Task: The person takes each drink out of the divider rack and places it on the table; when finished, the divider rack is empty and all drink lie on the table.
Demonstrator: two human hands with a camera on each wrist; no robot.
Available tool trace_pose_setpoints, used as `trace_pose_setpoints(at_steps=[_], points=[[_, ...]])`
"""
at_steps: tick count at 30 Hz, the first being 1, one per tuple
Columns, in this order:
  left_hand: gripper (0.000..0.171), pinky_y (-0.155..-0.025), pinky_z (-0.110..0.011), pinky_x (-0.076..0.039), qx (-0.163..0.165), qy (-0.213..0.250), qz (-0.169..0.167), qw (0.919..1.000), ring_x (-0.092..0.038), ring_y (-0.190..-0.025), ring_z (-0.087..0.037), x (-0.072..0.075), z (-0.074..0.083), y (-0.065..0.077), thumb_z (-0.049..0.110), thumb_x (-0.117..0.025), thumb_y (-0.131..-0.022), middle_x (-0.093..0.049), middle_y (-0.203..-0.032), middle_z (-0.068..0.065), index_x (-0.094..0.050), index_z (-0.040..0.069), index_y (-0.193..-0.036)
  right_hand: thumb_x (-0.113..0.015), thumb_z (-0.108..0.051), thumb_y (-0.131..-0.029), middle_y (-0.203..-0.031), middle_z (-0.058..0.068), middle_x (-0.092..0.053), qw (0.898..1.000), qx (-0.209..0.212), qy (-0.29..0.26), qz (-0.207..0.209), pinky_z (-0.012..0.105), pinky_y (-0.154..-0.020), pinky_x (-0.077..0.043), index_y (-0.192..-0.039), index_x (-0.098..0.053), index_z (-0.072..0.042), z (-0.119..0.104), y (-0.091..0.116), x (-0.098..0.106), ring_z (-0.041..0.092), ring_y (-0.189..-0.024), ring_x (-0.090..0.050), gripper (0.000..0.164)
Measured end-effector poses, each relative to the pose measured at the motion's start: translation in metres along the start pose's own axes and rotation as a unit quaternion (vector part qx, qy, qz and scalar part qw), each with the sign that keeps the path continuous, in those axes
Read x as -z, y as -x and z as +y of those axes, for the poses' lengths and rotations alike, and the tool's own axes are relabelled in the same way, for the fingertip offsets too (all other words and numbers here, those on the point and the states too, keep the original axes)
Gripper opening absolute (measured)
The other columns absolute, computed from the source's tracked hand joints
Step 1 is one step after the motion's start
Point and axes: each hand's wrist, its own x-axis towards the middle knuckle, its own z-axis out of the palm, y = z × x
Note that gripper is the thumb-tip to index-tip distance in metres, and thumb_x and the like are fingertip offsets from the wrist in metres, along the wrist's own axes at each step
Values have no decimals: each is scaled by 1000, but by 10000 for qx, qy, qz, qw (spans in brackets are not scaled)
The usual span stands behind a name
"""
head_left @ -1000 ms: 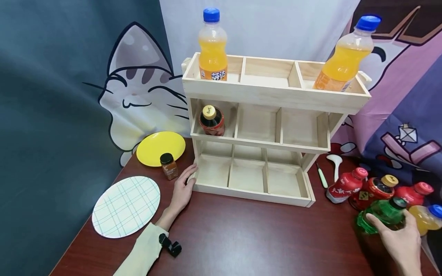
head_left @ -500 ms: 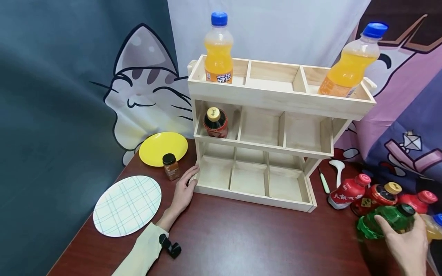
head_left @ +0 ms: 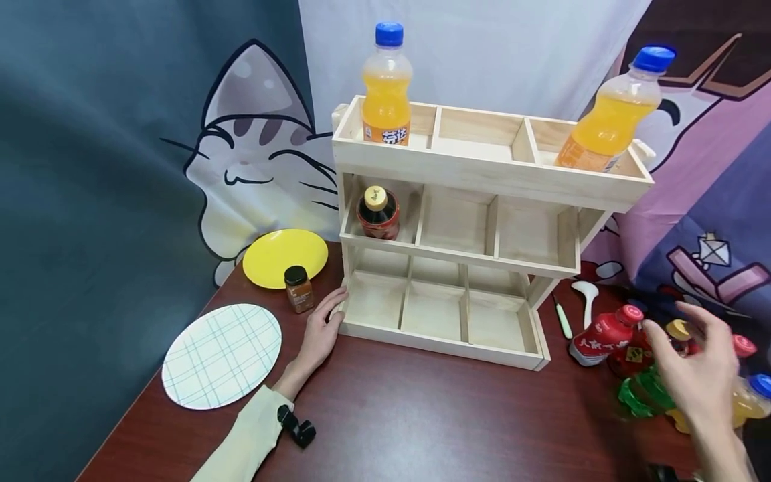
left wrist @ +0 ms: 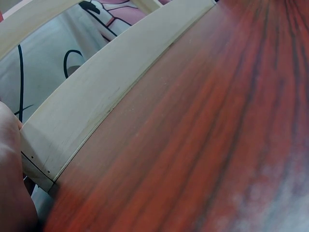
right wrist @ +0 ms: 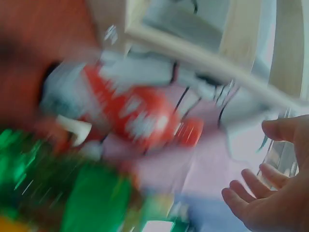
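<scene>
My left hand (head_left: 318, 335) rests against the lower left side of a three-tier wooden rack (head_left: 440, 346), fingers straight along it. On the right, my right hand (head_left: 699, 368) is raised over a group of drink bottles, thumb and fingers spread, holding nothing. Beneath it lies a green bottle (head_left: 641, 395), partly hidden by the hand. A red bottle (head_left: 605, 337) leans just left of the fingers; behind is a dark bottle with a yellow cap (head_left: 678, 329). An orange drink bottle (head_left: 747, 405) lies at the far right. The right wrist view is blurred.
Two orange soda bottles, one upright (head_left: 387, 100) and one tilted (head_left: 611, 120), stand on the top tier. A dark drink bottle (head_left: 378, 214) occupies the middle left compartment. Left are a yellow plate (head_left: 271, 258), spice jar (head_left: 298, 291) and checked plate (head_left: 223, 355); a white spoon (head_left: 587, 298) lies right.
My right hand has let go of the green bottle and risen up and to the left above it. The left hand stays at the rack. The head view has shifted slightly.
</scene>
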Motion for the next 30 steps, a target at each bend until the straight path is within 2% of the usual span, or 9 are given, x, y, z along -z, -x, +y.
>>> trace_pose_setpoints(at_steps=[2,4,8,10,13,16,19,25,30], points=[[36,-97,-13,-30,32,20,-43,10000,-42,-124,-9,0,5,0,1,-48,-87,-49,-131,3,-56,6,-121,-73,-10,-72,-115,-11,-51,9973,601,-402,-162,6,-85,-33,-121,-55,-21,-18,-4,-13,-7,-104,-46,54],[36,-97,-13,-30,49,-2,-46,10000,-42,-124,-8,-1,5,-1,2,-48,-87,-49,-131,5,-56,6,-121,-73,-4,-69,-111,-5,-55,9874,1242,-869,-455,7,-79,-34,-118,-58,-13,-37,-8,-29,-5,-97,-49,52],[35,-97,-15,-31,42,10,-127,9999,-42,-124,-10,-7,2,-2,3,-49,-87,-48,-132,5,-55,6,-121,-75,3,-64,-106,11,-59,9532,2481,-1378,-1046,10,-82,-35,-114,-57,-2,-74,-10,-64,8,-96,-53,53],[35,-97,-16,-31,30,36,-173,9998,-42,-125,-12,-10,3,-2,3,-49,-87,-49,-132,2,-55,5,-121,-76,2,-63,-105,15,-58,9376,2891,-1408,-1319,13,-86,-35,-114,-57,-2,-93,-9,-79,15,-98,-53,54],[35,-98,-18,-31,52,24,-194,9998,-42,-125,-12,-13,4,-4,3,-49,-87,-49,-131,3,-56,6,-121,-76,-3,-65,-111,13,-57,9168,3317,-1450,-1686,19,-94,-35,-116,-55,-3,-120,-6,-98,21,-103,-52,55],[35,-99,-21,-32,58,-31,-259,9996,-41,-125,-9,-14,5,-7,5,-49,-88,-48,-132,6,-55,8,-122,-76,-11,-67,-117,10,-55,9041,3470,-1579,-1929,27,-97,-36,-120,-52,-6,-146,-2,-117,21,-110,-49,58],[36,-100,-23,-32,57,-72,-328,9994,-39,-125,-6,-15,4,-9,6,-49,-88,-48,-132,8,-55,8,-123,-76,-22,-69,-124,9,-50,8976,3486,-1670,-2120,34,-98,-36,-126,-45,-8,-171,1,-140,21,-115,-46,66],[36,-98,-16,-30,104,-78,-226,9997,-41,-125,-8,-10,0,-3,3,-50,-87,-49,-132,5,-56,7,-121,-76,-39,-66,-134,10,-40,9000,3253,-1636,-2398,39,-102,-34,-135,-31,-8,-222,6,-194,22,-123,-40,88],[36,-97,-14,-30,-14,93,-33,10000,-42,-125,-19,-4,9,-1,-2,-49,-86,-50,-131,-5,-57,6,-120,-74,-45,-67,-134,7,-40,8927,2988,-2003,-2714,36,-103,-32,-137,-28,-11,-253,8,-223,16,-123,-39,90]])
